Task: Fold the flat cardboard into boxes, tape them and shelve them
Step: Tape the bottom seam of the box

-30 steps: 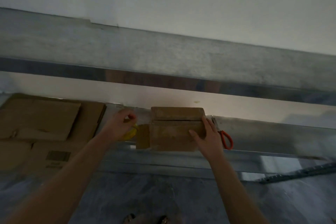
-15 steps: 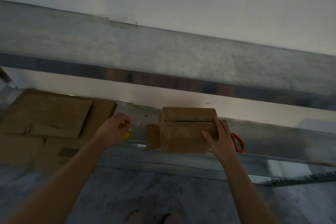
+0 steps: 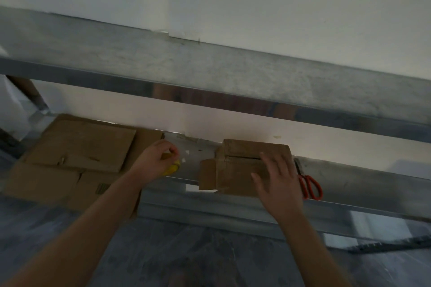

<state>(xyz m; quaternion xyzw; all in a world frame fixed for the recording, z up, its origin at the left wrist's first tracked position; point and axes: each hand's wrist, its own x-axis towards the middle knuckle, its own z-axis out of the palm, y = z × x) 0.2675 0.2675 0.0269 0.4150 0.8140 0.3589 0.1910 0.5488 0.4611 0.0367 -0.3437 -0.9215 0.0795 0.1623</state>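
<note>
**One head-worn view, facing the shelving**

A single wide-angle camera on the person's head looks forward and slightly down at a metal shelf (image 3: 233, 72) against a white wall (image 3: 279, 2). It sits close, at arm's reach; both forearms enter from the bottom edge. The floor (image 3: 186, 258) fills the lower frame. The horizon tilts, dropping rightward.

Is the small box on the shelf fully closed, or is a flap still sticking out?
Not fully closed: the box has a side flap sticking out leftward.
</note>
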